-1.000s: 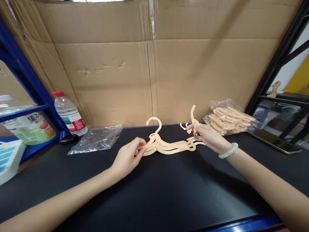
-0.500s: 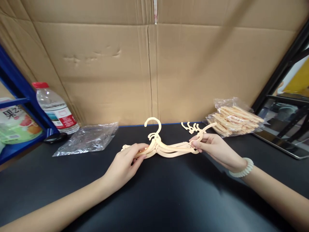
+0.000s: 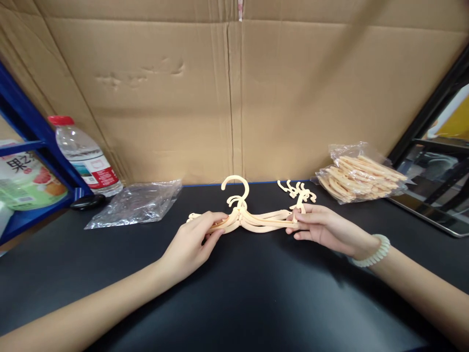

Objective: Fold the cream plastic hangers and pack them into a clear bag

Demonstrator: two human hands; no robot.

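Note:
Several cream plastic clothes hangers (image 3: 266,222) lie stacked in front of me, their curved hooks pointing away. My left hand (image 3: 194,234) is closed round the left arm of the top hanger, thumb in front and fingers over it. At the opposite end, my right hand (image 3: 322,227) pinches a small cream plastic hook piece (image 3: 299,201) that stands upright against the right tip of the hanger. Fingers partly cover the joint, so I cannot tell whether the piece is attached. Behind it lies a small group of loose cream hooks (image 3: 289,187).
A clear bag of cream hanger parts (image 3: 361,178) sits at the back right. To the left are a flattened plastic bag (image 3: 135,203), a red-capped water bottle (image 3: 88,161) and a black object (image 3: 88,201). Cardboard (image 3: 164,122) stands behind the black table (image 3: 252,293).
My right hand has turned the small hook piece from slanting rightward to upright at the hanger's tip. My left hand keeps its grip. The view has shifted slightly.

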